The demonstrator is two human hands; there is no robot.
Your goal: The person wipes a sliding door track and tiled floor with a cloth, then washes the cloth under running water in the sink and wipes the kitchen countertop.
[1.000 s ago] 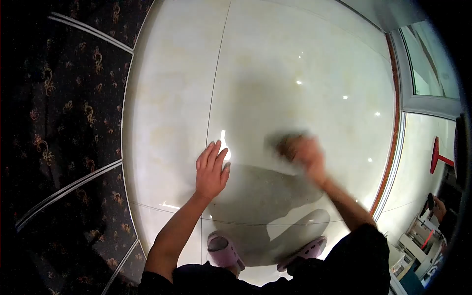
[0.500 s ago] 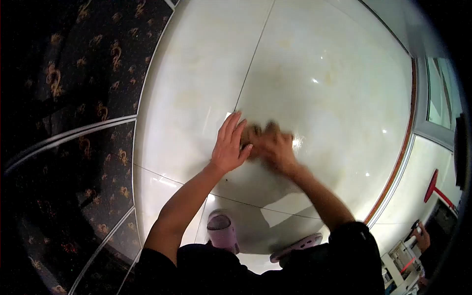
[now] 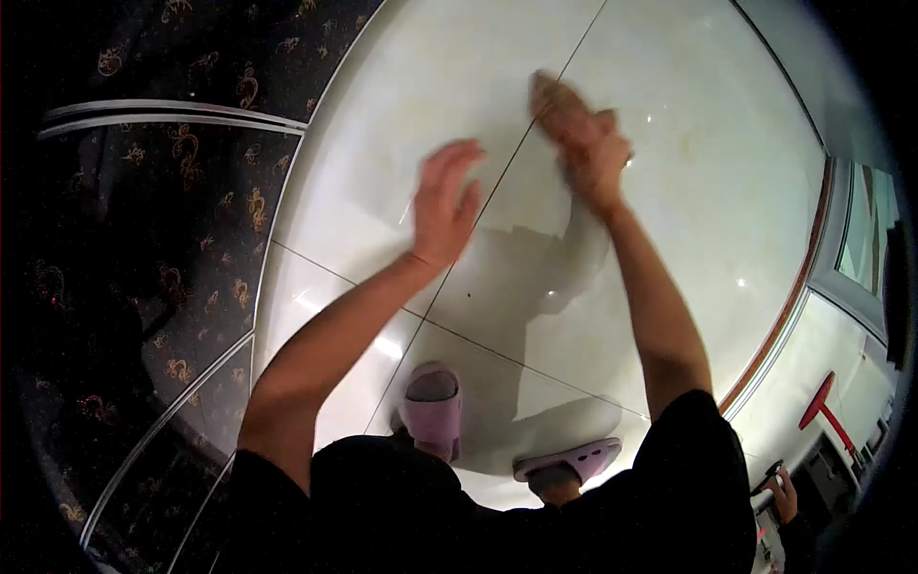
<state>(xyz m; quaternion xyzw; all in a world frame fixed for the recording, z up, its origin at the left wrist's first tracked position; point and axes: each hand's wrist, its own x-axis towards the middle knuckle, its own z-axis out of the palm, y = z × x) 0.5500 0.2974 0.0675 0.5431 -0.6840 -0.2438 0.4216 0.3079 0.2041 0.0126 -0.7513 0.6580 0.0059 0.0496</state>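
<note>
My right hand is wrapped round a brown elongated object, blurred by motion. Its far end tapers and points up and to the left, over the line between two floor tiles. I cannot make out what kind of thing it is, and the part under my fingers is hidden. To the left, my left hand hangs over the pale floor with nothing in it. Its thumb stands apart from the fingers, whose tips are smeared by movement.
Glossy pale floor tiles lie before me, with my pink clogs below. Dark patterned panels stand on the left. At the lower right are a red-handled tool and another person's hand by a dark object.
My right hand has carried the brown object forward and to the right, away from my left hand. My left hand has come up off it. The view has shifted slightly.
</note>
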